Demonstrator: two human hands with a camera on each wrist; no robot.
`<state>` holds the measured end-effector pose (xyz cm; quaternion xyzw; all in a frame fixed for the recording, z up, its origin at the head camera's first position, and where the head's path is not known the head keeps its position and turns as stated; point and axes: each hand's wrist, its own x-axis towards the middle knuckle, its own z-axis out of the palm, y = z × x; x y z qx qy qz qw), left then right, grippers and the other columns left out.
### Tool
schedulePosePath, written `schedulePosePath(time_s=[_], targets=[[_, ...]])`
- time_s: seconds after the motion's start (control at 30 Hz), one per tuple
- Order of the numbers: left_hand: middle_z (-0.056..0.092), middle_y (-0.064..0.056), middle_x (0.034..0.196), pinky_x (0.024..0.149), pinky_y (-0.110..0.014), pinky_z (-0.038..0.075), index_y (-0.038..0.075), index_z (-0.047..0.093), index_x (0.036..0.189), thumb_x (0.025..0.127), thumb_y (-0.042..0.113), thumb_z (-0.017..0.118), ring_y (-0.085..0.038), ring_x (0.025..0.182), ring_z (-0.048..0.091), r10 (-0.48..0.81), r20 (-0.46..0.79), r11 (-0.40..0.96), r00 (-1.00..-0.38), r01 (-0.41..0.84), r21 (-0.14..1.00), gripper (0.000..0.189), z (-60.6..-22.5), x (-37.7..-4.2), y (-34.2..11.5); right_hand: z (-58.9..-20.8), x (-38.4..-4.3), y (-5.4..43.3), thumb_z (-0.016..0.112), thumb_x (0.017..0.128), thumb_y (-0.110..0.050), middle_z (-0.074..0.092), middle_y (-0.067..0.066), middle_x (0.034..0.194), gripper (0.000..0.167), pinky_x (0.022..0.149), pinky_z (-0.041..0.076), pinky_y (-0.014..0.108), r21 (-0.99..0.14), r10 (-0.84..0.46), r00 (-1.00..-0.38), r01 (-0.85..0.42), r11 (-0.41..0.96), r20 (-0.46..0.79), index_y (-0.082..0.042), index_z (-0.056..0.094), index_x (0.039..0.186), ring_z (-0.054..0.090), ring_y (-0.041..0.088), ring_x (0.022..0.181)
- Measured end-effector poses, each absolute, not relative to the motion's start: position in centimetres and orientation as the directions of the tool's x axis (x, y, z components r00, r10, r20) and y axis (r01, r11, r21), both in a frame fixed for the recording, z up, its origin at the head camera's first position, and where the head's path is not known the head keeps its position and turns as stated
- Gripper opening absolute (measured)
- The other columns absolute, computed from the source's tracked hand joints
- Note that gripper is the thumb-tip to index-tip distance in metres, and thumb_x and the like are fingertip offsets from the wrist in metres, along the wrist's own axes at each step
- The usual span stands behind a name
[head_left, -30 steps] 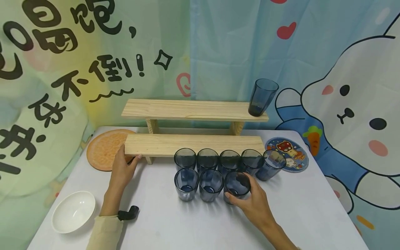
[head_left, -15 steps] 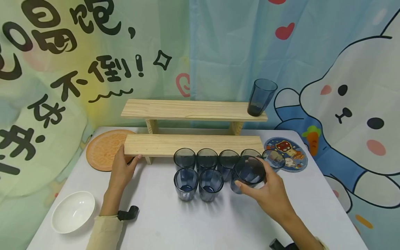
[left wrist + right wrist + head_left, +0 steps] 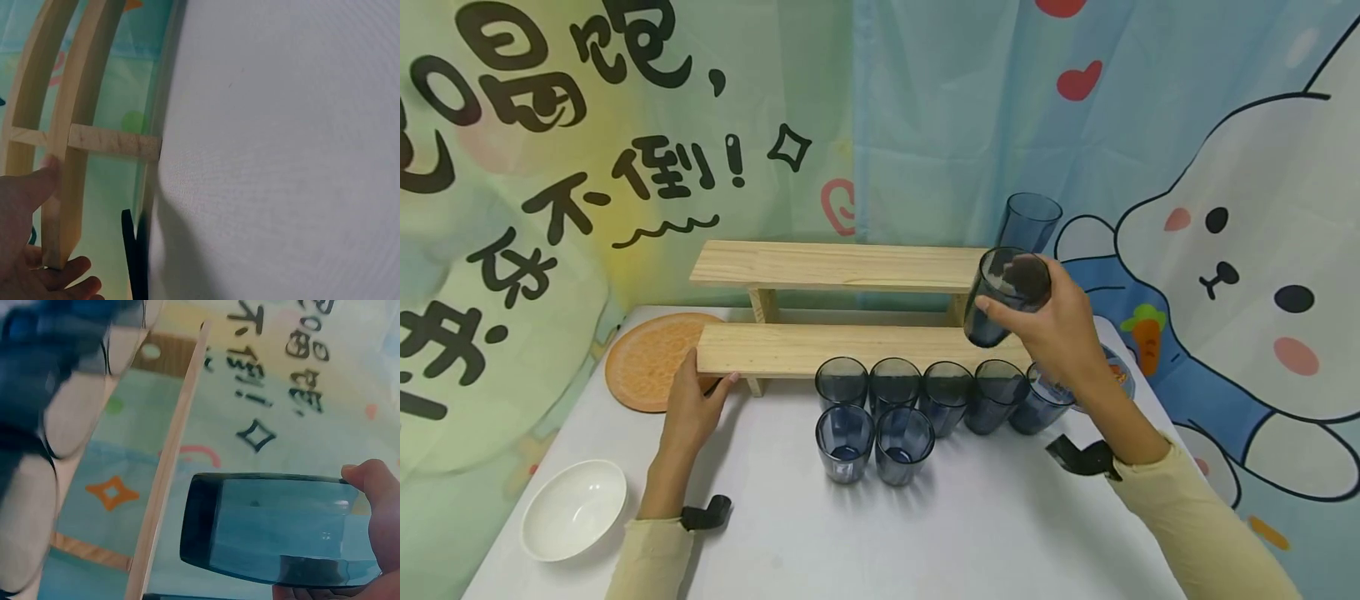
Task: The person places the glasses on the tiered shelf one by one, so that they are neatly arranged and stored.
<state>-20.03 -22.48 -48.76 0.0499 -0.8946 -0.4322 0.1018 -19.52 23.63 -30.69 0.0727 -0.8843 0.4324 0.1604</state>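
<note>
My right hand [image 3: 1060, 325] grips a dark blue glass [image 3: 987, 321] near its rim and holds it in the air over the right part of the two-tier wooden shelf. In the right wrist view, the thumb and fingers lie on opposite sides of this glass [image 3: 281, 525]. Another blue glass [image 3: 1032, 218] stands at the right end of the upper board [image 3: 842, 265], partly hidden behind the held one. My left hand [image 3: 695, 408] holds the left end of the lower board [image 3: 850, 346]; the left wrist view shows the thumb on one face of the board [image 3: 65, 187] and fingers at its end.
Several blue glasses [image 3: 895, 379] line up before the lower board, with two more [image 3: 844, 450] in front. A white bowl [image 3: 574, 510] is at the left. A round orange mat [image 3: 647, 367] lies behind my left hand; a blue patterned mat [image 3: 1118, 371] is partly hidden at the right.
The right hand has lifted the front row's rightmost glass from the table and carried it up and back toward the upper board. The left hand keeps its hold on the lower board.
</note>
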Motion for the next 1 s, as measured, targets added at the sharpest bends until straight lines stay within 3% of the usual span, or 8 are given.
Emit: schedulePosePath(time_s=[0.07,0.2,0.47,1.0], targets=[[0.034,-0.036,0.161,0.127,-0.062,0.022,-0.007,0.020,0.164,0.106,0.025,0.068,-0.050,0.154,0.028,-0.179,0.140,0.620,-0.974,-0.001,0.785,0.082,-48.8,-20.0,-22.5,-30.4,-21.3,23.5,0.081,0.094,-0.041,0.060,0.019,0.136,0.078,0.090,0.051,0.044,-0.741,0.019,-0.940,-0.256,0.621,0.341,-0.004,0.045,0.153,0.061,0.033,0.117],[0.033,-0.036,0.162,0.127,-0.062,0.022,-0.008,0.019,0.163,0.106,0.026,0.067,-0.050,0.154,0.028,-0.175,0.138,0.631,-0.975,-0.004,0.776,0.082,-48.9,-20.0,-22.4,-30.0,-24.6,22.9,0.079,0.095,-0.044,0.057,0.023,0.135,0.083,0.086,0.050,0.045,-0.750,0.035,-0.942,-0.244,0.615,0.335,-0.002,0.040,0.156,0.059,0.034,0.112],[0.031,-0.037,0.163,0.127,-0.062,0.022,-0.008,0.018,0.164,0.106,0.026,0.066,-0.051,0.154,0.027,-0.176,0.132,0.643,-0.976,-0.013,0.765,0.083,-49.0,-20.1,-22.5,-29.9,-29.3,21.1,0.079,0.094,-0.045,0.054,0.025,0.140,0.084,0.098,0.052,0.053,-0.778,0.059,-0.944,-0.231,0.585,0.324,0.003,0.040,0.152,0.056,0.039,0.125],[0.026,-0.036,0.165,0.127,-0.063,0.021,-0.006,0.013,0.166,0.107,0.030,0.065,-0.051,0.156,0.023,-0.174,0.093,0.648,-0.980,-0.043,0.761,0.087,-48.7,-20.0,-22.8,-31.1,-33.0,19.6,0.077,0.095,-0.045,0.055,0.024,0.140,0.081,0.101,0.050,0.056,-0.775,0.120,-0.937,-0.194,0.601,0.328,0.003,0.042,0.150,0.055,0.042,0.128]])
